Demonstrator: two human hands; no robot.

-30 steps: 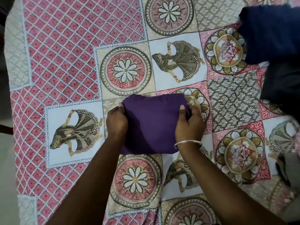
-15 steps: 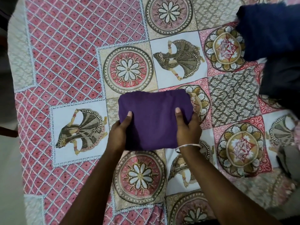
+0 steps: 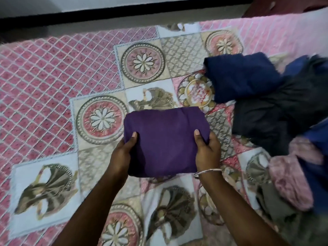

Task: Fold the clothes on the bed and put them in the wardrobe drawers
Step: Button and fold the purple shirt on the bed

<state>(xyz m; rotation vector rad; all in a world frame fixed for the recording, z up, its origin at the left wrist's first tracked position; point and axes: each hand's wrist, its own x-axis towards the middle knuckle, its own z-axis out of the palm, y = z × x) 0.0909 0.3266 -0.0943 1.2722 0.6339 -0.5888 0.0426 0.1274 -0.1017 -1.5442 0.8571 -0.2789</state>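
Note:
A folded purple garment [image 3: 165, 139] is held between both hands above the patterned bedspread [image 3: 53, 82]. My left hand [image 3: 122, 153] grips its left edge, thumb on top and fingers hidden beneath. My right hand [image 3: 206, 151], with a silver bangle at the wrist, grips the right edge the same way. To the right lies a heap of unfolded clothes: a navy blue piece [image 3: 237, 79], a black piece [image 3: 276, 112], a pink piece [image 3: 292, 174] and a grey piece [image 3: 273, 205].
The bed's far edge runs along the top, with a pale floor strip and a dark band [image 3: 124, 12] beyond it. A dark red object [image 3: 276, 4] shows at the top right corner.
The view has tilted up, showing the bed's far edge. Both hands have shifted from pressing on the purple garment to gripping its sides, and it looks lifted off the bedspread.

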